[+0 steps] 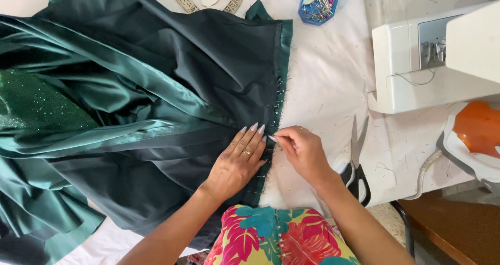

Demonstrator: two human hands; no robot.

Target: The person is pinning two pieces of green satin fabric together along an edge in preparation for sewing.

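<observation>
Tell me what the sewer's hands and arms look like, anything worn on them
Both forearms are bare, no sleeves showing. The left hand wears a gold-coloured ring and has long, pointed, pale nails. The right hand shows no ring or watch from this angle.

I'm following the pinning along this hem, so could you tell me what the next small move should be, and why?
Probably push the pin through the fabric edge. The left hand lies flat on the dark green fabric beside the edge, and the right hand pinches what looks like a pin at the edge, with pins in a row above and more below.
</observation>
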